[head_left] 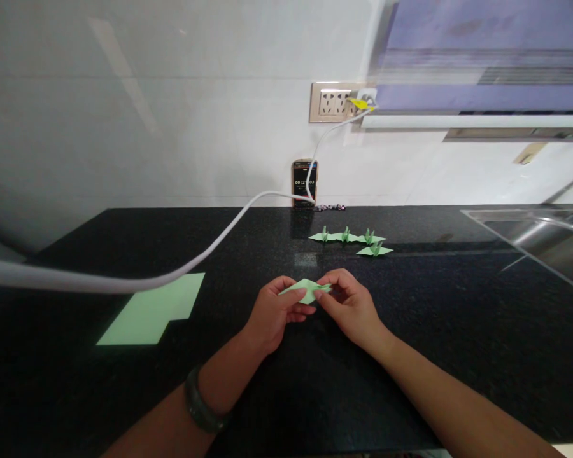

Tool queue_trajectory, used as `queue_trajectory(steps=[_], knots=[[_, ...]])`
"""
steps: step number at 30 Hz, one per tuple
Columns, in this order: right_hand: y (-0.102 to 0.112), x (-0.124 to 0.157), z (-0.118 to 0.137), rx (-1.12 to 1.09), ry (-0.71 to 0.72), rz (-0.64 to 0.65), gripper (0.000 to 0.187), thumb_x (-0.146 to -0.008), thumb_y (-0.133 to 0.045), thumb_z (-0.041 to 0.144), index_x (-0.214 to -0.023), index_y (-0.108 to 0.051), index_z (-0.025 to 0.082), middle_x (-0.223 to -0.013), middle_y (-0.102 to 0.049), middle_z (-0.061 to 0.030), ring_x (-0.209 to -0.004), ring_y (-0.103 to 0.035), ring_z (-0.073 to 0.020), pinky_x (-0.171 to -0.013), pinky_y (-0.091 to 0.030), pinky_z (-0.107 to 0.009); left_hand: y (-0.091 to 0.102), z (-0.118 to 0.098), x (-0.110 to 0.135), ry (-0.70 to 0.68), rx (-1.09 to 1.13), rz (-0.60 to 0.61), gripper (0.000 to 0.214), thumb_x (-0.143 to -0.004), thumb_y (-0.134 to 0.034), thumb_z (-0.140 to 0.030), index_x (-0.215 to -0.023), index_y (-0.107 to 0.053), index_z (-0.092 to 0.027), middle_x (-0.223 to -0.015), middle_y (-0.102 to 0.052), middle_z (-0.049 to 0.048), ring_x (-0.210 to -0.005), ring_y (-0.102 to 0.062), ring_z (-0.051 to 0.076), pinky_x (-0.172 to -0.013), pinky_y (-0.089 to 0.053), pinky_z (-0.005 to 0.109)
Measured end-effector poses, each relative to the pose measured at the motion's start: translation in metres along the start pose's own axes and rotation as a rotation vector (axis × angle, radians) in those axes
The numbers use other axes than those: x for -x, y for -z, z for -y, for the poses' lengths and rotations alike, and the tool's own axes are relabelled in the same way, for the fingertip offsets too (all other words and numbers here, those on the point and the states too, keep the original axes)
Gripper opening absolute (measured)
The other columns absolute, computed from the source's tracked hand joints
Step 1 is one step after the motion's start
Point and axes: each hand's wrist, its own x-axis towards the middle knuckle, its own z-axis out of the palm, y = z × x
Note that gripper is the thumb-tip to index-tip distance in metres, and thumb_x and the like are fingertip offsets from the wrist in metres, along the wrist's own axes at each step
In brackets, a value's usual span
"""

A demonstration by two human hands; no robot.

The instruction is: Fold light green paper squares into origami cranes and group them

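Left hand point(277, 312): grip closed on one end of a folded green paper point(307, 291), thumb laid over the top; most fingers pass underneath, their hold there not visible. Right hand point(353, 305): grip narrow, thumb and index finger pinching the other end, where a thin pointed part sticks out; remaining fingers largely hidden behind. Paper located in front of the person, roughly mid-width of the black bench point(410, 381), between its near and back edges. Underside and inner folds covered; cannot tell whether paper or fingers touch the surface.

Toward the back edge: four folded green figures point(346, 236), three in a row, wings meeting or overlapping (which, unclear), one just in front of the row's right end. Fine creases too small to read.

Toward the left edge: flat green sheets point(153, 312), offset; count not determinable. Far border partly covered by a white cable point(229, 235), which runs off the view at left, blurred.

Back edge: phone point(304, 184) upright against the wall; cable crosses its screen, obscuring some digits. Small beaded strand point(332, 207) at its foot, detail poor. Plug end at the wall socket point(329, 102) partly masked by a yellow tag point(360, 104).

Right back corner: metal sink point(558, 242), cut off. Dark bangle point(203, 404) on left wrist; both forearms cropped below.
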Motion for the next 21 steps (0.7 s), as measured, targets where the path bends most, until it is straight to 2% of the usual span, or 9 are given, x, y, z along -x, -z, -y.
queue_trajectory(steps=[5,8,11,15,21], knots=[[-0.002,0.001,-0.002,-0.045,-0.112,-0.016,0.012,-0.070,-0.057,0.025,-0.079,-0.053,0.019,-0.072,-0.052,-0.0014,-0.060,-0.049,-0.0117,-0.053,-0.041,-0.024,-0.002,0.002,0.003,-0.053,0.001,0.023,0.021,-0.064,-0.065,-0.027,-0.071,-0.049,-0.015,-0.067,-0.064,0.0020,-0.058,-0.063,0.014,-0.049,-0.046,0.019],[-0.005,0.001,-0.001,-0.191,-0.225,-0.029,0.013,-0.072,-0.054,0.025,-0.082,-0.048,0.019,-0.063,-0.050,0.0019,-0.054,-0.047,-0.0103,-0.049,-0.039,-0.023,-0.005,0.004,0.005,-0.069,-0.015,0.041,0.020,-0.065,-0.064,-0.027,-0.070,-0.049,-0.014,-0.067,-0.064,0.0015,-0.060,-0.063,0.014,-0.052,-0.047,0.020],[-0.007,0.001,0.001,-0.308,-0.272,-0.053,0.018,-0.070,-0.055,0.026,-0.085,-0.046,0.020,-0.066,-0.052,0.0021,-0.054,-0.049,-0.0103,-0.049,-0.040,-0.022,-0.007,0.005,0.007,-0.085,-0.011,0.057,0.020,-0.066,-0.064,-0.027,-0.069,-0.049,-0.014,-0.067,-0.064,0.0015,-0.064,-0.063,0.013,-0.055,-0.048,0.021],[-0.008,0.002,0.004,-0.278,-0.276,-0.017,0.014,-0.070,-0.055,0.027,-0.079,-0.049,0.019,-0.064,-0.054,0.0014,-0.054,-0.051,-0.0114,-0.049,-0.042,-0.023,-0.009,0.007,0.008,-0.097,0.003,0.051,0.022,-0.065,-0.065,-0.029,-0.068,-0.049,-0.014,-0.066,-0.063,0.0010,-0.062,-0.063,0.013,-0.057,-0.048,0.022],[-0.008,0.005,0.006,-0.275,-0.209,-0.082,0.010,-0.071,-0.055,0.027,-0.076,-0.052,0.019,-0.075,-0.054,-0.0010,-0.061,-0.051,-0.0119,-0.056,-0.044,-0.024,-0.012,0.007,0.010,-0.111,0.000,0.015,0.023,-0.065,-0.065,-0.028,-0.065,-0.047,-0.014,-0.065,-0.063,0.0004,-0.064,-0.063,0.013,-0.060,-0.049,0.023]])
